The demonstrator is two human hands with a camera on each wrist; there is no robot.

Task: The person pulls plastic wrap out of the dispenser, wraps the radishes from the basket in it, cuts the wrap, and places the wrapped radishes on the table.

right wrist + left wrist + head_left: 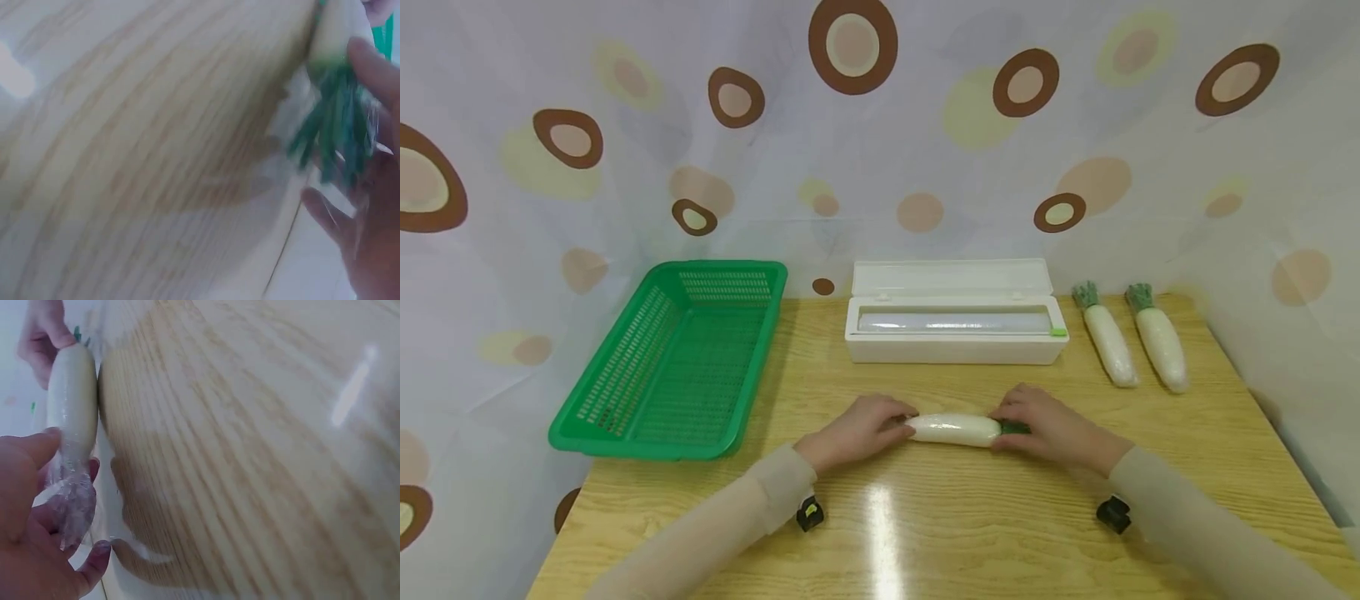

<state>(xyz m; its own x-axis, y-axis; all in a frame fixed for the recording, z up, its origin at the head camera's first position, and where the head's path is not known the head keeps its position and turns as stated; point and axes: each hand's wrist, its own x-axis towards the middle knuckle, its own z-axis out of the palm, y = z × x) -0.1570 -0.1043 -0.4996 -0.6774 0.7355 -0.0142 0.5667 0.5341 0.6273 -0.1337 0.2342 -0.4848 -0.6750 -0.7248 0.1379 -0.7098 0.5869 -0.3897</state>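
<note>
A white radish (956, 429) with clear plastic film around it lies crosswise in front of the person, its green leaves (337, 122) toward the right. At its tip end, my left hand (870, 427) grips the radish, thumb on one side and fingers on the other. Loose crumpled film (72, 509) trails past the tip among the left fingers. My right hand (1051, 427) holds the leafy end, with the thumb (369, 65) against the radish just above the leaves. In the head view the right fingers partly hide those leaves.
Behind the hands stands a white film box (955, 350) with its lid raised and a roll of film (955, 322) inside. A green basket (748, 367) stands at the left. Two more radishes, a nearer one (1110, 343) and an outer one (1161, 346), lie at the right.
</note>
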